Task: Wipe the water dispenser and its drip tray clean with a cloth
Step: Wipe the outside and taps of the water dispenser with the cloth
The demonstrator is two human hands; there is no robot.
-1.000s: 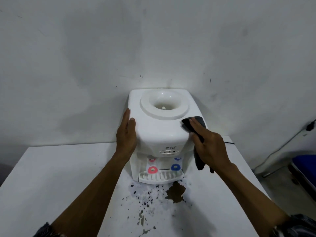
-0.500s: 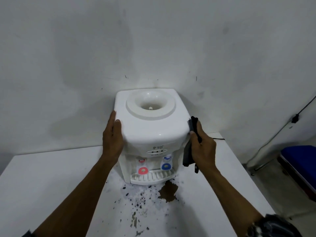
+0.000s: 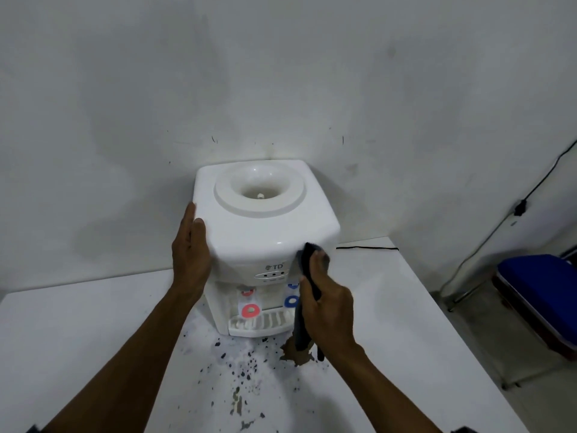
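Head view, your left hand [image 3: 190,257] flat, fingers [image 3: 188,225] straight against the left side of the water dispenser [image 3: 259,226], your right hand [image 3: 327,310] curled round the dark cloth [image 3: 307,256], pressing it to the front right corner, drip tray [image 3: 259,323] just left of that hand, all on the desk [image 3: 93,339]

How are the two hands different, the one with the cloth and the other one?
The left hand lies flat with straight fingers on the water dispenser's left side. The right hand is curled round a dark cloth. The left hand holds nothing, while the right hand presses the dark cloth to the front right corner. The left hand reaches up to the top edge, but the right hand sits lower, by the blue tap. Both are at the same dispenser.
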